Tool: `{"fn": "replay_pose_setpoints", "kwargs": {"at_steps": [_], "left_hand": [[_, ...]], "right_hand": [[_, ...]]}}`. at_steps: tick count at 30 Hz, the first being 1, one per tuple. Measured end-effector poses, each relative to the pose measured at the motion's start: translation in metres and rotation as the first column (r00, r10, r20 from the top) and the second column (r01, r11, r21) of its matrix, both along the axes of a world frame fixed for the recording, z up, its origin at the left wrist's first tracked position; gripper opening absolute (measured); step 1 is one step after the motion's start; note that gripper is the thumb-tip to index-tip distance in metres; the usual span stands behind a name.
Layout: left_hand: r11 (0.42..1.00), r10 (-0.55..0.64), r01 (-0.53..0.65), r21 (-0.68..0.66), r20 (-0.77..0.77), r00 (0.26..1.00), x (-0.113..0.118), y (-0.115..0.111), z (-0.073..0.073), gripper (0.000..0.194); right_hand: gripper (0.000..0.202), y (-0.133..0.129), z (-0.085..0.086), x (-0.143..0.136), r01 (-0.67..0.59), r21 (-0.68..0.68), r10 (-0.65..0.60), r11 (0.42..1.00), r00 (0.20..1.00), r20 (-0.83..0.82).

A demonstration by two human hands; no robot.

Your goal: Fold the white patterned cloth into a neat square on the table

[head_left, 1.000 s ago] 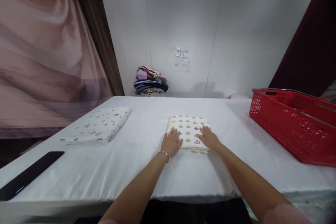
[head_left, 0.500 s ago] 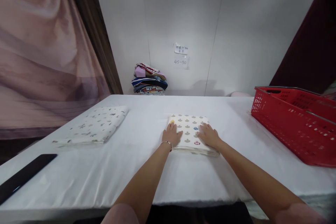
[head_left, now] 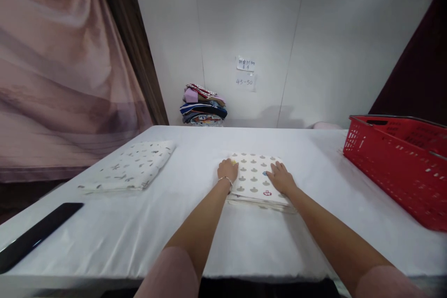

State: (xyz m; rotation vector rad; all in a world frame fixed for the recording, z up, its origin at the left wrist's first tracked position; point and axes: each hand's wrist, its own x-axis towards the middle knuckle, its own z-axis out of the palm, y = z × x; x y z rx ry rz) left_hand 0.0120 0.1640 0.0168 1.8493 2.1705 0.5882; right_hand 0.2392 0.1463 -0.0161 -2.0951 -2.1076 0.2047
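Head view gives me the cloth (head_left: 254, 178) on the table (head_left: 195, 167), left of the basket (head_left: 394, 174) and well apart from it, with both hands on it. As I judge it, the folding is largely done: the cloth lies as a flat, squarish packet, print side up. Its layers show along the near edge and are not squared up; whether any fold remains, I cannot tell. The right hand (head_left: 282, 179) lies on the side nearer the basket, palm down, fingers loosely spread, gripping nothing that I can make out. The left hand (head_left: 227, 171) is at the side farther from the basket, fingers curled in; I cannot tell whether they have hold of the edge. The other cloth (head_left: 127, 168) lies folded too, farther left of the basket. Against half a second ago, the left hand's fingers, then laid out over the print, have bent inward at the edge away from the basket, while the right hand rests much as it did.
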Motion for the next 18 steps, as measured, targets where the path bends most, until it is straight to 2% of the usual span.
{"fn": "replay_pose_setpoints", "kwargs": {"at_steps": [4, 9, 18], "left_hand": [[0.992, 0.065, -0.056, -0.112, 0.078, 0.995, -0.001, 0.015, 0.000, 0.040], [0.995, 0.064, -0.055, -0.081, 0.123, 0.990, -0.006, 0.017, -0.010, 0.027], [0.992, 0.102, -0.090, -0.090, 0.141, 0.985, -0.008, 0.013, -0.013, 0.030]], "right_hand": [[0.054, 0.001, -0.001, 0.000, 0.003, 0.006, -0.003, 1.000, 1.000, 0.004], [0.054, 0.000, -0.002, 0.000, -0.007, 0.029, 0.007, 1.000, 1.000, 0.010], [0.051, -0.004, 0.010, -0.005, -0.012, -0.001, 0.012, 1.000, 0.999, 0.040]]}}
